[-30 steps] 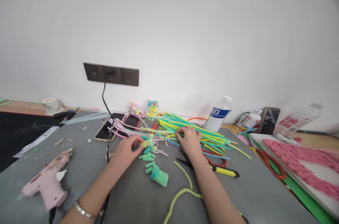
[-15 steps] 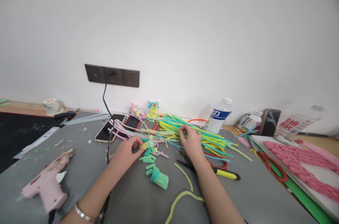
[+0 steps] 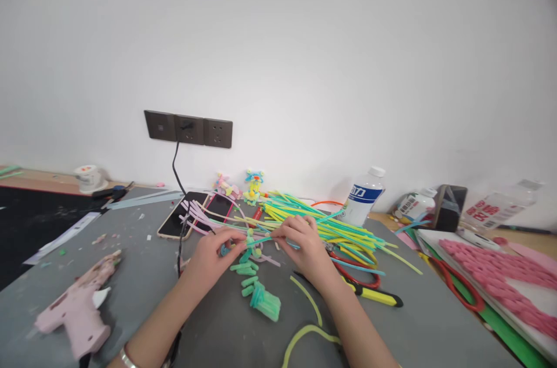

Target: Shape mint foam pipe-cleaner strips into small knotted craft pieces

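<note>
A teal pipe cleaner stretches between my two hands above the middle of the desk. My left hand pinches its end between thumb and fingertips; a small blue piece shows inside the curl of that hand. With bent fingers my right hand grips the same strand, whose far part appears to emerge behind the knuckles. Just below lie several short green pieces and a bundled green pipe-cleaner piece. Behind the right hand spreads a pile of yellow and teal pipe cleaners.
A pink glue gun lies at left. Two phones rest near a black cord. Small pipe-cleaner figures and a bottle stand by the wall. Right of centre are red-handled pliers and a yellow-black cutter.
My right hand has drawn a teal pipe cleaner from the pile and moved left and nearer. Both hands now meet on that strand. The view has shifted slightly.
</note>
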Tool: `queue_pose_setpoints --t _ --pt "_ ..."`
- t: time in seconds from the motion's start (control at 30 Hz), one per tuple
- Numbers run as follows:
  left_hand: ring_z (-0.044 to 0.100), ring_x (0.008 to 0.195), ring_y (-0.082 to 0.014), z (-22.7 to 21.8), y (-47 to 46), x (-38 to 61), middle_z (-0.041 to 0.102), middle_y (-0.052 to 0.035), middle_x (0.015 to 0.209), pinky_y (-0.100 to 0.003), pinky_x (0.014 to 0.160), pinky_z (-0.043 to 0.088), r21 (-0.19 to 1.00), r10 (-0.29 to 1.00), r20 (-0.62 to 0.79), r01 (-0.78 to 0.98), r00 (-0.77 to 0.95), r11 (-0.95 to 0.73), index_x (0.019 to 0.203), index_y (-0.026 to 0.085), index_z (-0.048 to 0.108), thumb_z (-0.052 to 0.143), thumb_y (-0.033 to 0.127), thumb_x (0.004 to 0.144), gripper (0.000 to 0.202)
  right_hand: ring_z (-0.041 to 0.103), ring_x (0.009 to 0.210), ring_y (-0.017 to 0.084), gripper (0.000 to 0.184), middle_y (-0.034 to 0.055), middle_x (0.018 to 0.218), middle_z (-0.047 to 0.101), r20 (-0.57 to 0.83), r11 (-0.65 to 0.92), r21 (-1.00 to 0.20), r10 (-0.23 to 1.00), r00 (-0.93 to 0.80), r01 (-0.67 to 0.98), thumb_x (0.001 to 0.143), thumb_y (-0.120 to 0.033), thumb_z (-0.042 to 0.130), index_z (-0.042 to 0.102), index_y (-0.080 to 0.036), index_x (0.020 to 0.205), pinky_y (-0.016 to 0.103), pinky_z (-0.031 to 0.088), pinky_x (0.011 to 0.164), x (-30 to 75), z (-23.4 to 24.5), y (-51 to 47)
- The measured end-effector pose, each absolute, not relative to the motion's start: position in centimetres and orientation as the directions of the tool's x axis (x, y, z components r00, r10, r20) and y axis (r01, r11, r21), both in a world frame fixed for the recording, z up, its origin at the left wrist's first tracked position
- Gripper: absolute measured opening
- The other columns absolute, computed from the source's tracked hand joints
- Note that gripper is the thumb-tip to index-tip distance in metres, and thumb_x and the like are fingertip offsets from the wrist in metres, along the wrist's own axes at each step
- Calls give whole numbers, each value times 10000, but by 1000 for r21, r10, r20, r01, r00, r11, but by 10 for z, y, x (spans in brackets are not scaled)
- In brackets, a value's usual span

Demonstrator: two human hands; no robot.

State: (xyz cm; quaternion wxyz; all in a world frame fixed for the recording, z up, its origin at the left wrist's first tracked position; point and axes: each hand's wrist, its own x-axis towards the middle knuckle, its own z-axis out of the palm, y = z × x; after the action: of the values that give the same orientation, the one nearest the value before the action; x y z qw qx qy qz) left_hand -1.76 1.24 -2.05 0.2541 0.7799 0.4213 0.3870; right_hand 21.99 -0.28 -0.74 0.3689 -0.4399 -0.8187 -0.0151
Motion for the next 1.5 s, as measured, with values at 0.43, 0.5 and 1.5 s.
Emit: queue_pose_setpoints --t 0.43,0.5,1.5 --pt "610 672 -145 -24 13 -17 706 -24 851 -219 550 412 730 855 367 455 367 -509 896 214 706 547 322 906 193 637 874 236 199 82 917 675 421 53 -432 895 150 900 910 -178 497 694 -186 887 311 457 783 257 -45 23" --pt "609 668 -146 -24 12 -18 705 -26 846 -219 546 411 735 857 365 453 363 -505 896 214 709 538 319 906 201 632 899 232 225 87 959 682 413 15 -412 894 172 911 909 -135 484 702 -185 930 309 447 797 256 -47 25" --pt "631 627 -175 -22 16 -21 755 -21 818 -244 541 466 793 932 309 490 189 -363 844 227 728 536 404 844 260 552 982 301 204 123 1024 659 478 -62 -352 846 237 934 900 -144 493 667 -182 1000 420 334 856 250 -35 31"
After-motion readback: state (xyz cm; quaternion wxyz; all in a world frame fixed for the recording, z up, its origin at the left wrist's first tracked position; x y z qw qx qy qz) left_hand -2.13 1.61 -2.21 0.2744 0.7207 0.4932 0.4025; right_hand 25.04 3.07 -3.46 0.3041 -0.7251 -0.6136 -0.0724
